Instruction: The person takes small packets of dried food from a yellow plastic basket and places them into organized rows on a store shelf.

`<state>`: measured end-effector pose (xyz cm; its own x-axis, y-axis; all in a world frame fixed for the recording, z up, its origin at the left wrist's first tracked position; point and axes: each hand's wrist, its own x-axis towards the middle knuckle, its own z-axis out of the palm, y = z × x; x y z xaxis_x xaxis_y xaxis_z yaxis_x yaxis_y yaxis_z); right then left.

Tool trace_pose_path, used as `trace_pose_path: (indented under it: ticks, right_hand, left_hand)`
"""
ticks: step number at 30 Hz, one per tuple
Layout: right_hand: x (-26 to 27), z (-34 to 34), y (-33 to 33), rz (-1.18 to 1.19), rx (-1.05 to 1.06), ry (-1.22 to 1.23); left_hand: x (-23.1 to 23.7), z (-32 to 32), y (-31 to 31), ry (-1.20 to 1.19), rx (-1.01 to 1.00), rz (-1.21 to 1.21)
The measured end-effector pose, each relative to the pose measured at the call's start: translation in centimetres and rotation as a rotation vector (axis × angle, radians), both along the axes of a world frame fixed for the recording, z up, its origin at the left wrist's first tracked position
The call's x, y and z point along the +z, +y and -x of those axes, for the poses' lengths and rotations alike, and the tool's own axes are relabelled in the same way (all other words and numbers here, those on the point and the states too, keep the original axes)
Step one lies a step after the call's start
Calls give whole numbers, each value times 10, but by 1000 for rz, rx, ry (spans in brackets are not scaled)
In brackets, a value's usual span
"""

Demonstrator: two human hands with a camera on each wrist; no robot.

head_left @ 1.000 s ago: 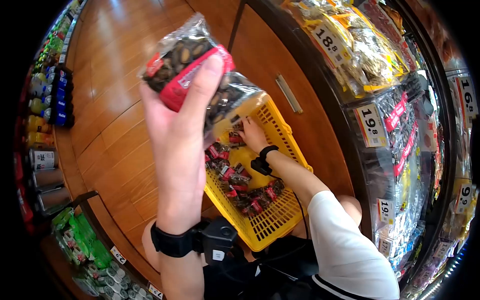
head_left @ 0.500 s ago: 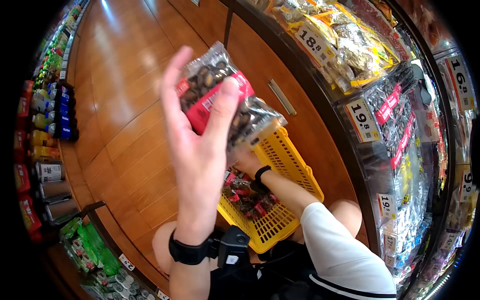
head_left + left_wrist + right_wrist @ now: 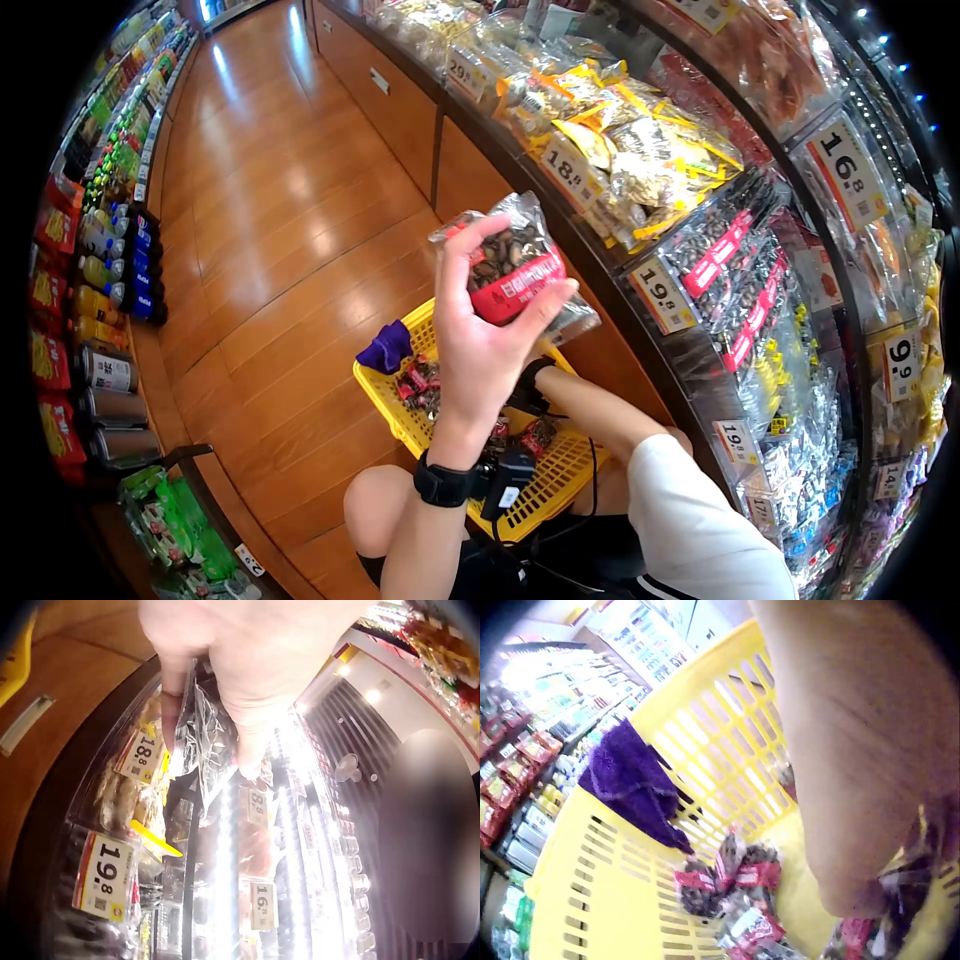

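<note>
My left hand (image 3: 480, 350), raised above the basket and near the shelf front, grips a clear bag of dark melon seeds (image 3: 518, 284) with a red label between thumb and fingers. In the left wrist view the crinkled plastic (image 3: 214, 739) shows between them. Down inside the yellow basket (image 3: 607, 877), my right hand (image 3: 862, 765) holds another red-labelled bag of seeds (image 3: 904, 904) at its fingertips, partly cut off by the frame edge. Several similar small bags (image 3: 757, 877) lie on the basket floor. In the head view the left hand and its bag hide the right hand.
A purple cloth (image 3: 385, 347) hangs over the basket's far rim. On the right, shelves carry bagged snacks, including yellow packs (image 3: 630, 140) and red-labelled bags (image 3: 720, 255) behind a price tag (image 3: 662, 295). Bottles (image 3: 145, 265) line the left shelf. Wooden floor (image 3: 280, 280) lies between.
The raised bag in my left hand has moved right and down in view, toward the shelf, and the fingers have closed further over it. The view has tilted up, showing more of the aisle and shelves.
</note>
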<state>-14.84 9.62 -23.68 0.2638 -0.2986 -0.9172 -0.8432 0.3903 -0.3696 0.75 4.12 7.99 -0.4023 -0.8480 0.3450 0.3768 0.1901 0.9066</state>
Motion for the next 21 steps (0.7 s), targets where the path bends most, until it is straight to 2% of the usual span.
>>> trace_pose_path:
  ticks: [1,2,3,4,5,6,8,10,11,12,14,15,16,18,21]
  right_hand:
    - [53,5,1,-12,-135,41]
    - [84,7,3,-28,-260,84]
    - [82,5,2,205,-307,-79]
    - [84,14,-10,316,-71,-134]
    - [90,30,-4,405,-241,-154]
    - [156,22,4,493,-418,-174]
    - [217,17,20,671,-667,-243]
    - [272,15,28,505,-974,-517]
    - [272,13,28,541,-994,-529]
    - [276,11,30,509,-1096,-658]
    - [276,14,38,343,-1164,-1135]
    - [264,18,37,287,-1084,-1405]
    - [264,17,37,286,-1085,-1414]
    - [269,7,38,136,-1203,-1663]
    - [273,3,39,211,-1230,-1736]
  left_hand:
    - [0,5,-4,34,25,17]
    - [0,9,-8,67,59,28]
    - [0,11,-10,90,34,-35]
    - [-7,16,-16,80,82,30]
    - [-9,19,-18,78,87,14]
    - [-10,21,-20,73,87,-1]
    - [-16,25,-29,47,147,13]
    - [1,16,-33,221,84,-181]
    - [1,15,-37,222,117,-160]
    - [0,15,-38,216,145,-146]
    - [3,8,-40,216,194,-183]
    - [4,4,-40,203,228,-196]
    - [8,2,-39,217,255,-231]
    - [4,1,-42,180,285,-238]
    - [3,6,-42,202,271,-272]
